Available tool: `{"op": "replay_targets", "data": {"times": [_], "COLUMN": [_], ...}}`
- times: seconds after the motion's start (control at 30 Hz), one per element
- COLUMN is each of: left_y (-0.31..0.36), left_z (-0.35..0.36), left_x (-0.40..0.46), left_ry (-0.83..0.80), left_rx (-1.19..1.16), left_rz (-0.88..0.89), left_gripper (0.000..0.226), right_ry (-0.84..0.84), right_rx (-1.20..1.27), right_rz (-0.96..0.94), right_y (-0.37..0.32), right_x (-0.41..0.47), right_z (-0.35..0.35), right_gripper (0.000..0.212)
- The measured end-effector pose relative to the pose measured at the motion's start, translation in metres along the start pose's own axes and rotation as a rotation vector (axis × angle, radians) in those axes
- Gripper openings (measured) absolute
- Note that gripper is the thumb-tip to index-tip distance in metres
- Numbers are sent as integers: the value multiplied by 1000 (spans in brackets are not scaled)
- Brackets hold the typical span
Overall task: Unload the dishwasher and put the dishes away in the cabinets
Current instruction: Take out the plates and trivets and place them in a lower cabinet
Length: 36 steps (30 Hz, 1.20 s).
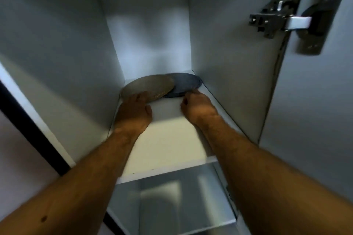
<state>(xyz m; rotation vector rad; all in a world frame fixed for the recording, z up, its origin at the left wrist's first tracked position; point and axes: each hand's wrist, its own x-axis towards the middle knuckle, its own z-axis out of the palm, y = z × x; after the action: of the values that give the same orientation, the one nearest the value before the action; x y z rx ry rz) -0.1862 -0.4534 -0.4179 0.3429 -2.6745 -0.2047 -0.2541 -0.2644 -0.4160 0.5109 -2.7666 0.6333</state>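
Deep in the cabinet, I'd steady the tan plate (148, 87), lapping the dark plate (186, 85) at the shelf's (168, 139) far end, with my left hand (134, 109), fingers curled at its rim, right hand (197, 107) loosely curled, holding nothing.

My shelf (168, 143) is boxed in by the cabinet walls left, right and behind. Two plates fill its back: the tan plate (150, 87) against the left wall, lapping over the dark plate (186, 84), which sits by the right wall. My left hand (134, 110) and right hand (196, 108) take up the strip just before them. Between my forearms the front of the shelf lies bare. The hinge (277, 19) juts out above the shelf on the right.
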Motion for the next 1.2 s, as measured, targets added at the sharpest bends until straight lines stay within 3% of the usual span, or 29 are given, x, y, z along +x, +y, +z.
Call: {"op": "replay_targets", "data": {"times": [0.07, 0.1, 0.2, 0.27, 0.37, 0.47, 0.6, 0.77, 1.2], "left_y": [6, 8, 18, 33, 53, 64, 73, 100, 180], "left_z": [-7, -11, -33, -59, -101, -146, -191, -235, -291], "left_x": [-11, -19, -41, -52, -64, -79, -122, -168, -300], "left_ry": [10, -11, -99, -174, -233, -239, -32, -189, -308], "left_rx": [64, 123, 246, 203, 135, -19, -50, -207, -262], "left_rz": [15, 70, 147, 122, -25, 54, 153, 22, 39], "left_gripper": [46, 44, 53, 54, 43, 47, 45, 52, 51], "right_ry": [103, 78, -290, -381, -342, -281, -245, -237, -241], "right_rx": [60, 42, -77, -17, 86, 163, 223, 257, 340], "right_rz": [-40, -66, -64, 5, 74, 110, 165, 244, 365], "right_y": [1, 0, -14, -23, -41, -58, -76, -78, -35], "right_x": [-14, -23, -48, -56, -79, -109, -156, -212, -359], "right_z": [4, 4, -34, -59, -101, -148, -213, -275, -344], "right_gripper": [17, 18, 32, 39, 41, 42, 44, 44, 45]}}
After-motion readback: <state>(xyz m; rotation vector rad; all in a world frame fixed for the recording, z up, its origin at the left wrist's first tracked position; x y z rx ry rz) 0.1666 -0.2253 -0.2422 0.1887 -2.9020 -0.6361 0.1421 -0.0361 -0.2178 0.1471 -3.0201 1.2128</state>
